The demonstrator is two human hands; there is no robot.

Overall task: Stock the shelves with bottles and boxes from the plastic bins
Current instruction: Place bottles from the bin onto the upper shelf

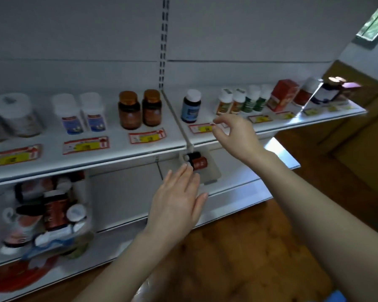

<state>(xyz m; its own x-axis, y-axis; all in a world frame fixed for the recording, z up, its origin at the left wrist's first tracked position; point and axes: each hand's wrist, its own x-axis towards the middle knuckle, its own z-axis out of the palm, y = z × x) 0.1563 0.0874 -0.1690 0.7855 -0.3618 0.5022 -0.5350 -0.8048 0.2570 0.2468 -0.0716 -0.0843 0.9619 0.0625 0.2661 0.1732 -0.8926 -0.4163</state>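
Observation:
A white shelf (118, 153) carries bottles in pairs behind red and yellow price tags. A lone blue-labelled bottle (191, 106) with a white cap stands just right of the divider. My right hand (236, 136) hovers in front of it, fingers loosely curled and holding nothing. My left hand (177, 199) reaches with straight fingers toward a small plastic bin (212, 173) on the lower shelf. A red bottle (198, 162) with a dark cap lies in that bin, at my fingertips. A second bin (52, 216) at lower left is full of several bottles and boxes.
Amber bottles (140, 110) and white bottles (81, 115) stand left of the divider. Further right are orange and green bottles (242, 101) and a red box (282, 94). A brown floor (249, 247) lies below, and a window (375, 20) sits at top right.

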